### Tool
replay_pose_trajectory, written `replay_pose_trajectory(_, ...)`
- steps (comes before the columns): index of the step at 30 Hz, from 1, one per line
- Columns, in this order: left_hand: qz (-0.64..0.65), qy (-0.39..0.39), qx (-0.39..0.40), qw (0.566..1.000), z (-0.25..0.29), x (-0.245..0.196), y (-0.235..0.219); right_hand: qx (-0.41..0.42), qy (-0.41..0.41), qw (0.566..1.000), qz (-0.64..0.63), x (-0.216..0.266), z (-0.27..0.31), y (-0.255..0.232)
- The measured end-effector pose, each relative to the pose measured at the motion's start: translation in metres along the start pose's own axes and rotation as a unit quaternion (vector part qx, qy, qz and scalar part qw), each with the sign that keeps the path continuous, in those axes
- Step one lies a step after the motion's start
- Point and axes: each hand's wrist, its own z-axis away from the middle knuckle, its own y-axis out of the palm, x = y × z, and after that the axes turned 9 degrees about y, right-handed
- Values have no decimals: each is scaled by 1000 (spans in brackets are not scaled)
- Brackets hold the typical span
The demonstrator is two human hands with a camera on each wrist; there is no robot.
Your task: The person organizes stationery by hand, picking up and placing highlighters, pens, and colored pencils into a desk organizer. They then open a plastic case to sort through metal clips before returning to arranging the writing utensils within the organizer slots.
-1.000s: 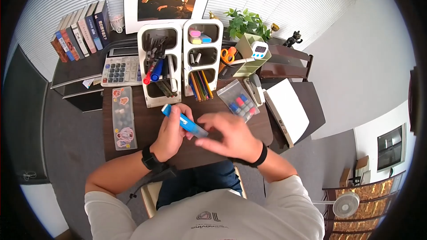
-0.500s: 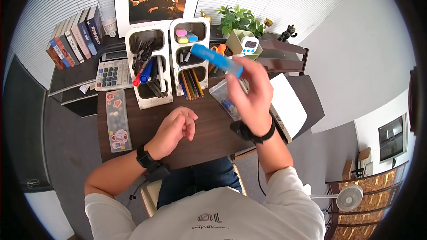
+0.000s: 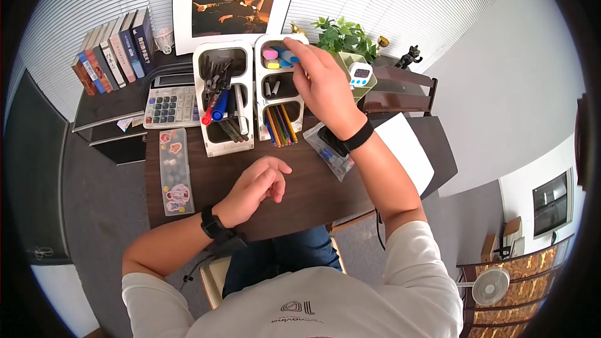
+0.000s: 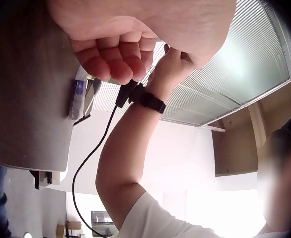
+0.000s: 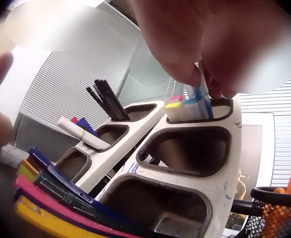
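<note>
My right hand (image 3: 324,84) reaches over the top compartment of the right-hand white desk organizer (image 5: 221,186). In the right wrist view its fingertips pinch a blue marker-shaped stick (image 5: 203,96) with a translucent part, lowered into that compartment. Beside it stand pink, yellow and blue highlighters (image 5: 173,111). The middle compartment holds a few short pens (image 3: 272,89), and colored pencils (image 3: 280,126) lean out of the lowest one. Above the front of the desk, my left hand (image 3: 253,191) hangs with loosely curled fingers and nothing in it.
A second white organizer (image 3: 231,149) full of pens stands to the left. Around the desk are a calculator (image 3: 170,103), a stickered pencil case (image 3: 175,172), a clear zip bag (image 3: 328,153), a white timer (image 3: 361,74) and a flat white box (image 3: 400,150).
The blue stick has passed from both hands into my right hand, then moved up and forward into the organizer's top compartment. My left hand has let go and stays over the desk.
</note>
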Motion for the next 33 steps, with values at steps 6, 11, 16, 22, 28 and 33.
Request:
replay_pose_trajectory(6,-3,-2,-6,1000,-1,-3,-1,2,61,996,-59,0,7,8)
replay_pose_trajectory(11,0,-30,-64,997,-3,-5,2,-6,247,949,-195,3,63,-3)
replay_pose_trajectory(16,7,-8,-176,984,-7,2,-2,155,423,844,-290,9,118,-3)
replay_pose_trajectory(22,22,12,-222,975,-8,3,-2,276,440,571,-635,3,113,18)
replay_pose_trajectory(28,34,17,-205,978,-8,4,-6,271,484,479,-680,5,99,37)
replay_pose_trajectory(33,50,-25,-195,979,-8,4,-8,183,528,521,-645,15,111,34)
